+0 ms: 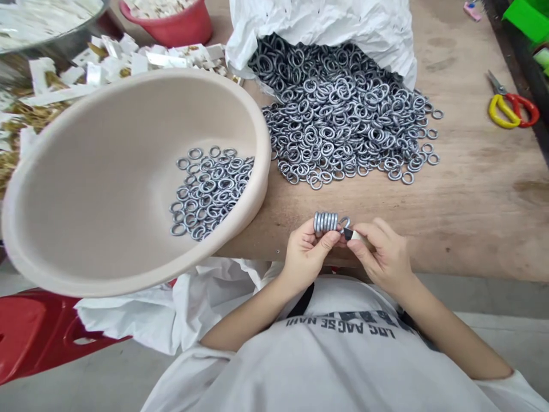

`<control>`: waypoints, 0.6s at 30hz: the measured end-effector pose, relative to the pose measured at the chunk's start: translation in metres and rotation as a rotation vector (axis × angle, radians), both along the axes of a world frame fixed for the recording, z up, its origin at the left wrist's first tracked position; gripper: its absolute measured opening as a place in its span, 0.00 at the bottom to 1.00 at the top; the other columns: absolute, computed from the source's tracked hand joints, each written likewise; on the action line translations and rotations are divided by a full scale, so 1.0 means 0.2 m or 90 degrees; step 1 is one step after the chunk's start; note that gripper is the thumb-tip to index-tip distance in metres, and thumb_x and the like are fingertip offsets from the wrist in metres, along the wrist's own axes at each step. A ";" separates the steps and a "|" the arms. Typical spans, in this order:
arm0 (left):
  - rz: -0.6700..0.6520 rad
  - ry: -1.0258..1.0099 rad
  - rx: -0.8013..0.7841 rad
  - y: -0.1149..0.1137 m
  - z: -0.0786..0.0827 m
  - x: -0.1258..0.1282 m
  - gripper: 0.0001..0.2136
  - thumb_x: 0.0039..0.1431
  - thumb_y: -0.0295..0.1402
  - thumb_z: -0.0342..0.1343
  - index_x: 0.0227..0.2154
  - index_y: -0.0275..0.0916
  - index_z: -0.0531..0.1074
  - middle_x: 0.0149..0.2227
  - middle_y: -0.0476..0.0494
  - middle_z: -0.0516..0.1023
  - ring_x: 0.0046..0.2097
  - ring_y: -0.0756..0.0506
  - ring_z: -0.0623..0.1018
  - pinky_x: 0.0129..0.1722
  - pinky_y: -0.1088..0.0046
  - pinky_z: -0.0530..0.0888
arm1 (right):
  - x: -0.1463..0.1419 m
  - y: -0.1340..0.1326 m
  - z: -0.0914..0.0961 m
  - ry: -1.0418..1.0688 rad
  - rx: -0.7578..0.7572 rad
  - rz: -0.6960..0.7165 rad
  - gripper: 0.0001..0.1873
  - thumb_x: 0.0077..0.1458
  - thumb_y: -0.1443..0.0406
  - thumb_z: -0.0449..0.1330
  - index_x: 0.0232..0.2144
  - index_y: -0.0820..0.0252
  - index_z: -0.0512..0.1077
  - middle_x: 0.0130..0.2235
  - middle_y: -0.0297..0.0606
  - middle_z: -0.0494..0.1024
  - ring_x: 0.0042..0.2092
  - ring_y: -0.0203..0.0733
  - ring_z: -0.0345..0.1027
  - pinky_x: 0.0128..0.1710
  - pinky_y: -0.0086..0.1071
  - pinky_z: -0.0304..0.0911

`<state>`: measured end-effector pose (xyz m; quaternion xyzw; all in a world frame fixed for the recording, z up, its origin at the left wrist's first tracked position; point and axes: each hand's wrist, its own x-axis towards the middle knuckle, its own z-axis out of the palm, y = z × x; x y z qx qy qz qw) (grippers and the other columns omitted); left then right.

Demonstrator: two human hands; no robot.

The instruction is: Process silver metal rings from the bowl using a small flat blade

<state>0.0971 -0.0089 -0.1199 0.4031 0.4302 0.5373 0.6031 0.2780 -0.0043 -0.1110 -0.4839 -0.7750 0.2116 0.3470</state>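
Rings [326, 222] are sitting pinched in left hand [305, 252]; right hand [385, 257], gripping a dark-tipped piece [349, 234], is seemingly working one; I'm needing steadiness next.

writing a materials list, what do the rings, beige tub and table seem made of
Rings: probably metal, dull grey, bright highlights on the curves. Beige tub: likely plastic, smooth, thick rounded rim. Table: wood or wood-look sheet, matte, grain and stains showing.

The right hand [384, 253] is partly hiding a small black-tipped object [349, 234]; the far white sack [321, 23] and far-left metal basin [64, 48] are extending out of view.
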 end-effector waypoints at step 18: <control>-0.033 0.005 0.022 -0.01 -0.01 -0.01 0.11 0.56 0.36 0.68 0.38 0.36 0.79 0.34 0.44 0.83 0.34 0.49 0.81 0.37 0.75 0.79 | 0.02 -0.01 0.04 -0.018 -0.028 0.043 0.13 0.67 0.58 0.56 0.39 0.57 0.78 0.30 0.35 0.71 0.29 0.35 0.64 0.29 0.30 0.58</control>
